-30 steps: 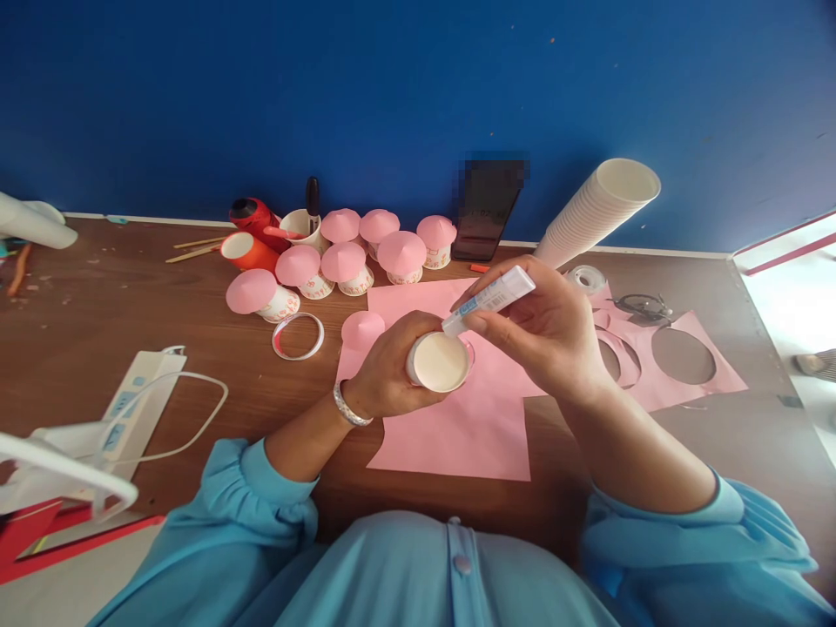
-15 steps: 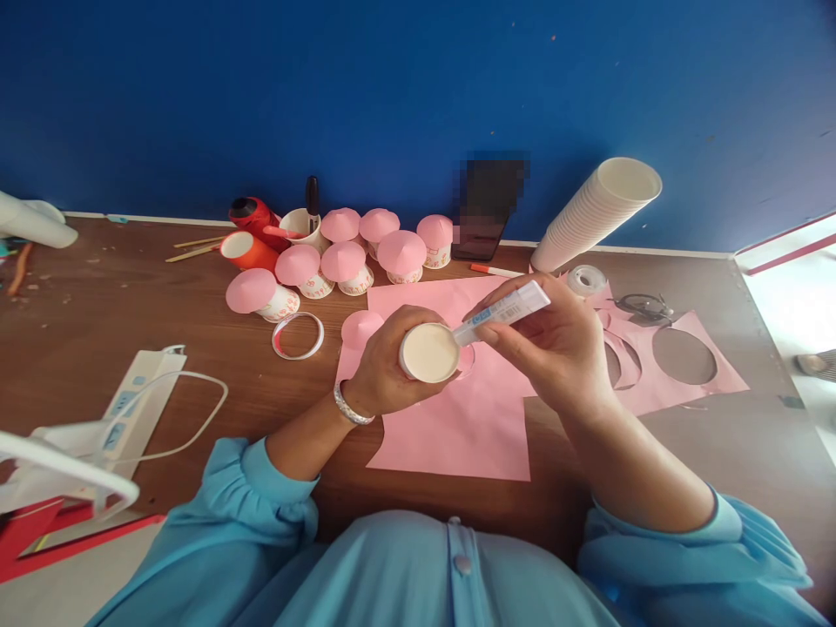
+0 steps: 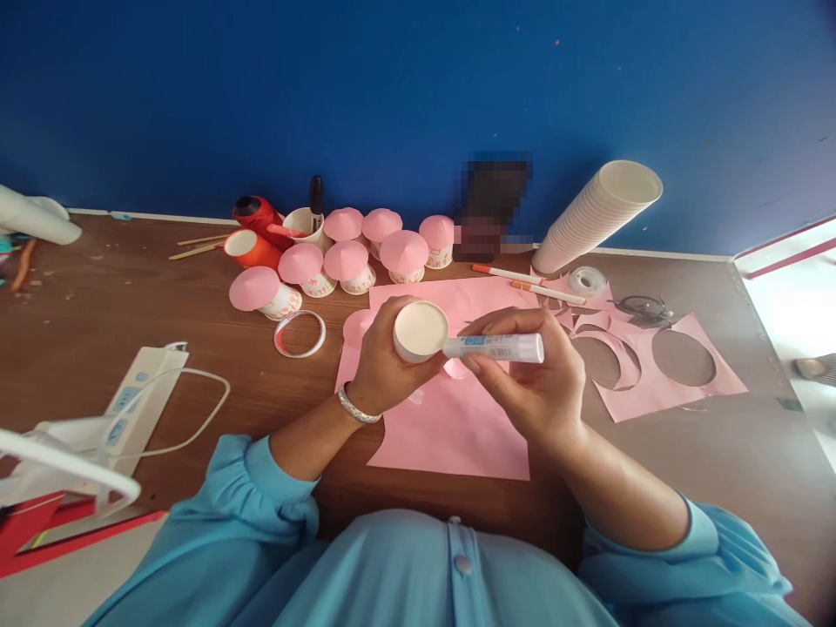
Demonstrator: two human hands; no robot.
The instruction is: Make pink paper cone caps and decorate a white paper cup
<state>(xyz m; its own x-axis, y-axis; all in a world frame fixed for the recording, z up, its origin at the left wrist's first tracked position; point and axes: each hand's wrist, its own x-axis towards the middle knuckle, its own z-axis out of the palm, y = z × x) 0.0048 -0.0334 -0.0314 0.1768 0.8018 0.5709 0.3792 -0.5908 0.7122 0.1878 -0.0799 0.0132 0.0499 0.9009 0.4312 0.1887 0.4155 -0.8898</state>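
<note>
My left hand (image 3: pixel 379 366) is wrapped round a small white paper cup (image 3: pixel 420 330), held upside down so its pale base faces me. My right hand (image 3: pixel 532 383) grips a white glue tube (image 3: pixel 495 347), lying almost level with its tip touching the right rim of the cup's base. Both hands hover over a pink paper sheet (image 3: pixel 457 418) on the brown table (image 3: pixel 163 322). A pink paper cone (image 3: pixel 358 325) lies on the sheet just behind my left hand.
Several cups capped with pink cones (image 3: pixel 346 257) stand at the back. A leaning stack of white cups (image 3: pixel 597 213), tape roll (image 3: pixel 586 280), two pens (image 3: pixel 522 280) and pink offcuts with round holes (image 3: pixel 679 361) lie right. A power strip (image 3: pixel 140 387) and cut cup rim (image 3: pixel 299 333) lie left.
The glue tube has dropped from a steep tilt to nearly level and slid to the cup's right rim. The cup has risen slightly and moved left. Two pens now show behind.
</note>
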